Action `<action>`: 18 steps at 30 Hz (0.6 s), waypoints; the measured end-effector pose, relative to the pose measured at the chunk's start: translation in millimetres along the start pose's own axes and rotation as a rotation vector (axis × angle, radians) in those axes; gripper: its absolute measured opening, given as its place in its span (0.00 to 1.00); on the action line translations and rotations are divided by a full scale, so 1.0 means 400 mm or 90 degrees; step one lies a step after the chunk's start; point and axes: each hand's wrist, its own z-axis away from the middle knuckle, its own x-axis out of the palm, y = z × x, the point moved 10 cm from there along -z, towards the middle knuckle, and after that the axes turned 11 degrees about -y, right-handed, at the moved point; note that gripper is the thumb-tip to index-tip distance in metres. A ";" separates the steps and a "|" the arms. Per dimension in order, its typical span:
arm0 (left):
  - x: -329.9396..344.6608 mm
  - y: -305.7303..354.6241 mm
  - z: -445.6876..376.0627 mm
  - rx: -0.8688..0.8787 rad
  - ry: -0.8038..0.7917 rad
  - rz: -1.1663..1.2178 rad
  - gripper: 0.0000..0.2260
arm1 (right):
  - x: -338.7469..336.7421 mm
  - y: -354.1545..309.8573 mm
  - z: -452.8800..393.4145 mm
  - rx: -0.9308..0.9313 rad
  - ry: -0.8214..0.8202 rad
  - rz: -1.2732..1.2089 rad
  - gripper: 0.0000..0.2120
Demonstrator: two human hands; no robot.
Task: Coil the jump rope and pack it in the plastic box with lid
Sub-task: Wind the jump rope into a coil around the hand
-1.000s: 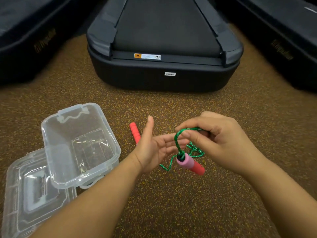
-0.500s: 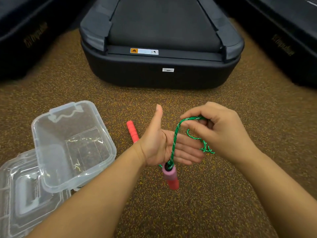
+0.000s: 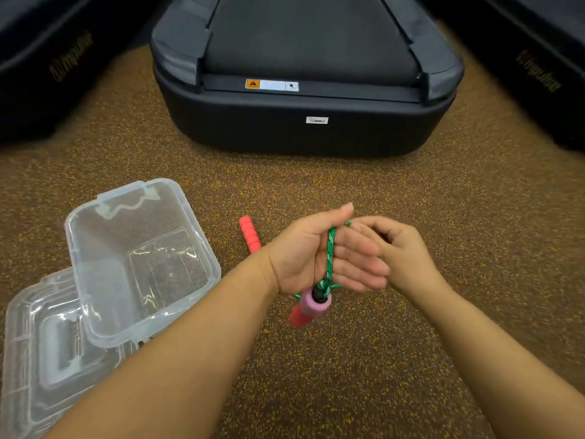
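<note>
Green braided jump rope (image 3: 330,255): run beyond the left hand (image 3: 319,258) hidden behind both hands. Red ribbed foam handle (image 3: 250,235) on the floor: near end hidden behind the left wrist. Clear plastic lid (image 3: 38,359): cut off by left edge. Hanging pink-and-red foam handle (image 3: 308,308): blurred. Right hand (image 3: 402,251) fingertips: hidden behind left fingers.
</note>
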 end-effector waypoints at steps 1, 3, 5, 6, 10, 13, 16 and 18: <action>-0.007 0.010 0.002 0.024 0.021 0.005 0.26 | 0.020 0.017 0.005 0.004 -0.022 -0.012 0.14; -0.025 0.021 0.008 0.058 0.066 0.017 0.23 | 0.051 0.048 0.016 0.022 -0.049 0.018 0.19; -0.043 0.025 0.015 0.080 0.104 0.033 0.24 | 0.076 0.078 0.027 0.049 -0.060 0.072 0.18; -0.052 0.027 0.018 0.089 0.123 0.039 0.25 | 0.085 0.092 0.032 0.063 -0.058 0.094 0.18; -0.093 0.034 0.032 0.131 0.195 0.045 0.27 | 0.127 0.093 0.048 0.035 -0.082 0.187 0.12; -0.123 0.031 0.045 0.144 0.239 0.045 0.27 | 0.155 0.105 0.059 0.027 -0.120 0.251 0.08; -0.148 0.022 0.056 0.143 0.274 0.047 0.28 | 0.177 0.093 0.070 0.023 -0.150 0.325 0.11; -0.164 0.017 0.065 0.141 0.302 0.051 0.31 | 0.193 0.073 0.077 0.015 -0.172 0.364 0.13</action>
